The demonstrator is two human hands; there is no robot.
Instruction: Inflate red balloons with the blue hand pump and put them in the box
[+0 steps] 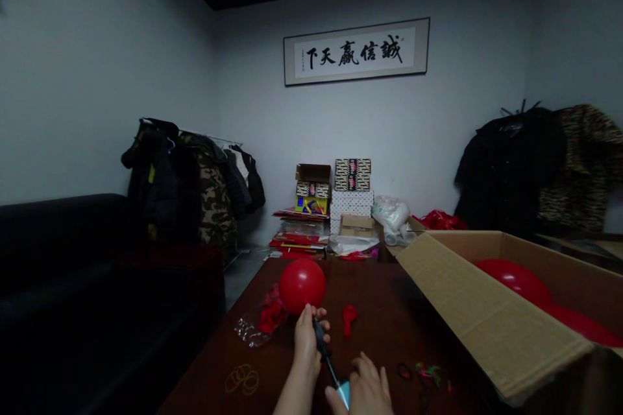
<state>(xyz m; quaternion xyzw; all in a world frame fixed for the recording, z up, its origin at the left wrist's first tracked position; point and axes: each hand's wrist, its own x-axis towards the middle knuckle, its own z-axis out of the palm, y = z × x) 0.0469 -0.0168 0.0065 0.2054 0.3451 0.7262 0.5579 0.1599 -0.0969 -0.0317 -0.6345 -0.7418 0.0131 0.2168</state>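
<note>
A partly inflated red balloon [302, 284] sits at the far end of a hand pump [332, 368] with a black front part and a light-blue part nearer me. My left hand [307, 335] is closed around the pump's front end, by the balloon's neck. At the near end, my right hand [366, 386] grips the light-blue part; the lower edge of the view cuts it off. Beyond my hands a flat red balloon [349, 321] lies on the dark wooden table [374, 292]. Left of the inflated balloon is a clear plastic bag [250, 331] with red balloons [272, 311] in it.
At right stands an open cardboard box [491, 311] holding inflated red balloons [516, 280]. Rubber bands [242, 379] lie at the table's near left, small colourful bits [428, 373] at the near right. Boxes [351, 207] are stacked at the back. A black sofa [63, 272] is on the left.
</note>
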